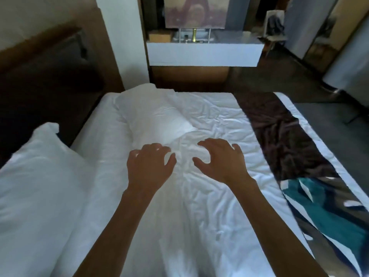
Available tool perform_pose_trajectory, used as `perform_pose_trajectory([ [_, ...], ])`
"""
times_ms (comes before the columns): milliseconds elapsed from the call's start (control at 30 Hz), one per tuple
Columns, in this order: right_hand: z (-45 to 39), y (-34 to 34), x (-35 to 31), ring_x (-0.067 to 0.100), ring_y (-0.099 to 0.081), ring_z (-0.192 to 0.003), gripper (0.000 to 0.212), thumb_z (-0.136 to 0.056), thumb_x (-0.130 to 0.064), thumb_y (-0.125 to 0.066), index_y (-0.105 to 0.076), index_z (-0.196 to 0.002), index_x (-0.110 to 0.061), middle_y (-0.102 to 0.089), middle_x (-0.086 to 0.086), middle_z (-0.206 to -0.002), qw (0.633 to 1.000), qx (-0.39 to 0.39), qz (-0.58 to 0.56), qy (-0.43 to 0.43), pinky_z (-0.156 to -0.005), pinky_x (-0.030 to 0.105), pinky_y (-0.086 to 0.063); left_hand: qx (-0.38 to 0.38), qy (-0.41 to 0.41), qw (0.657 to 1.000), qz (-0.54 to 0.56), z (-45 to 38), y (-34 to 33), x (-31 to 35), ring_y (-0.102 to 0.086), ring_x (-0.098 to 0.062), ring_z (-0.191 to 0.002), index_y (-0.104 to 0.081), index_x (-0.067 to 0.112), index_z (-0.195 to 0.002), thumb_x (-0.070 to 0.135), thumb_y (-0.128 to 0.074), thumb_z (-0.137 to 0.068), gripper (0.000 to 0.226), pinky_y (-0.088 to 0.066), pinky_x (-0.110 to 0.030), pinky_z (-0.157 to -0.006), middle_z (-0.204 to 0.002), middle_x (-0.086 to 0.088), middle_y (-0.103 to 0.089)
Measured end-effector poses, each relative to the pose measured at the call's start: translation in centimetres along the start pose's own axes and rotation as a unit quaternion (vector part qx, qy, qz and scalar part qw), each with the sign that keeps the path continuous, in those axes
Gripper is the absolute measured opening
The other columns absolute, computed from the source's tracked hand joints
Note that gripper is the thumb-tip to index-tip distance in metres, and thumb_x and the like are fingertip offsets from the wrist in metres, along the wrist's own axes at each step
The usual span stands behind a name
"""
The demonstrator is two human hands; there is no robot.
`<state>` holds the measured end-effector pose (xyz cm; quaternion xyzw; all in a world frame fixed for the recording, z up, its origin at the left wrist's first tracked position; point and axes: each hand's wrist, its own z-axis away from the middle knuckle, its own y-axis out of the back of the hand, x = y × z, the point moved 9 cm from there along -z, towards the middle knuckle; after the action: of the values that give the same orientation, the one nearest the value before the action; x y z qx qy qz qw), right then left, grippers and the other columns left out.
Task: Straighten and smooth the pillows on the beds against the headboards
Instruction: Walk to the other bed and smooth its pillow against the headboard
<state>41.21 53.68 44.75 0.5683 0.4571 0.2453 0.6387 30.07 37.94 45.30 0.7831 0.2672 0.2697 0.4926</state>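
Pillows, L to R: near pillow [38, 176] lies at near left, long axis along the dark headboard [50, 76]; far pillow [151, 114] sits askew, its corner just beyond the left hand [149, 166], the nearer hand. Both hands empty, fingers spread wide and curled, over the wrinkled sheet [199, 196]; contact unclear. Right hand [219, 158] is farther off.

No text, label, brand, number or sign can be read anywhere in the view. The framed picture [194, 12] on the far wall shows only a blurred image without lettering, and the patterned cloth [311, 176] across the foot end of the bed [209, 120] carries colour shapes but no words.
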Motion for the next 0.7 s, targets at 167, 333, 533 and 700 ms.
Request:
perform_pose_trajectory([
  [167,5.2,3.1,11.2,0.013,-0.046,-0.137,0.055,-0.087,-0.065,-0.053,-0.055,-0.134,-0.037,-0.056,-0.015,-0.143,0.995,0.022,-0.002,-0.096,-0.114,0.051,-0.034,-0.025,-0.075,0.996,0.036,-0.2,-3.0,11.5,-0.072,-0.021,-0.093,-0.077,0.029,-0.101,0.054,-0.049,-0.09,0.04,-0.055,-0.042,-0.083,-0.103,0.006,-0.077],
  [333,11.8,6.5,23.1,0.016,-0.051,-0.133,0.058,-0.083,-0.065,-0.056,-0.057,-0.133,-0.037,-0.058,-0.013,-0.141,0.984,0.061,-0.01,-0.165,-0.109,0.051,-0.039,-0.032,-0.128,0.989,0.067,0.7,-6.3,24.3,-0.069,-0.018,-0.099,-0.075,0.031,-0.102,0.056,-0.043,-0.09,0.043,-0.049,-0.041,-0.087,-0.106,0.009,-0.075],
  [533,18.8,10.4,36.9,0.016,-0.05,-0.132,0.057,-0.084,-0.065,-0.055,-0.055,-0.134,-0.037,-0.057,-0.014,-0.139,0.97,0.065,0.005,-0.234,-0.11,0.053,-0.038,-0.028,-0.184,0.977,0.105,2.4,-10.2,40.2,-0.067,-0.017,-0.109,-0.076,0.03,-0.099,0.05,-0.046,-0.089,0.038,-0.049,-0.044,-0.091,-0.118,0.009,-0.072],
  [700,23.5,13.1,45.9,0.021,-0.059,-0.124,0.06,-0.077,-0.065,-0.046,-0.061,-0.127,-0.035,-0.065,-0.009,-0.128,0.956,0.084,0.008,-0.28,-0.104,0.052,-0.044,0.013,-0.23,0.965,0.128,3.8,-11.7,50.4,-0.067,-0.022,-0.107,-0.077,0.027,-0.093,0.045,-0.055,-0.087,0.029,-0.051,-0.046,-0.088,-0.118,0.002,-0.072],
])
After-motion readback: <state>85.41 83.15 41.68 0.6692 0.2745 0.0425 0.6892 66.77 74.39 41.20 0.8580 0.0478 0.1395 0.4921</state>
